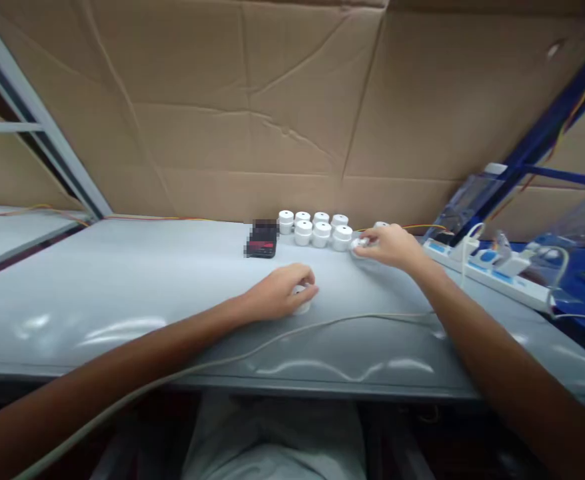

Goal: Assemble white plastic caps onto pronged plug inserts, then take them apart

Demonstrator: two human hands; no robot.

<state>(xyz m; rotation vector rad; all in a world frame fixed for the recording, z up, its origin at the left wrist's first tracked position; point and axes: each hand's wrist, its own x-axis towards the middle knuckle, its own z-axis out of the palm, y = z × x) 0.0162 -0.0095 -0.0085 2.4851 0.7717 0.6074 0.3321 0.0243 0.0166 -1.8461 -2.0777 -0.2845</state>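
Head view. Landmark: dark phone (262, 243), lying on the grey table (137, 280).
- Seven white round pieces (321, 235): grouped upright in two rows, just right of the phone.
- Left hand (280, 292): nearer the wearer than the phone and slightly right; fingers curled narrowly, holding one white cap (301, 306), partly hidden.
- Right hand (395, 245): well right of the phone, beyond the group; thumb and fingertips narrow, closed on another white unit (358, 246).
- Pale cable (272, 341): crossing nearer the wearer than the phone.
- Power strip (525, 291): far right of the phone.
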